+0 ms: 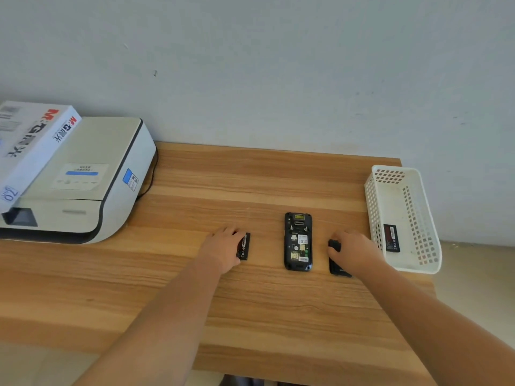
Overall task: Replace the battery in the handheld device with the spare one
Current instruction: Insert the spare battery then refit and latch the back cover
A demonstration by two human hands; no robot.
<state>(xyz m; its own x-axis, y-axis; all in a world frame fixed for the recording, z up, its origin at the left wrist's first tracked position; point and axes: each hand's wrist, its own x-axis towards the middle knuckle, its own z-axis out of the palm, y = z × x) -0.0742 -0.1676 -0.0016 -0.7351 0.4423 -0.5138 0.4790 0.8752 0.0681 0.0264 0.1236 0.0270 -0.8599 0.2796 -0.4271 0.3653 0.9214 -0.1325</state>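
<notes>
Our left hand (223, 247) clamps a battery (243, 246) on the tabletop (250, 302); our right hand (352, 250) covers the back cover (335, 259), grip unclear. Between them the handheld device (297, 242) lies opened; the basket (418, 263) holds another battery (391, 237).

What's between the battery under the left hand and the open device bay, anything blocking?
Nothing visible. The battery lies under the left hand, left of the device, with bare table between. The bay faces up, uncovered and empty. The right hand rests on a black piece on the other side.
</notes>
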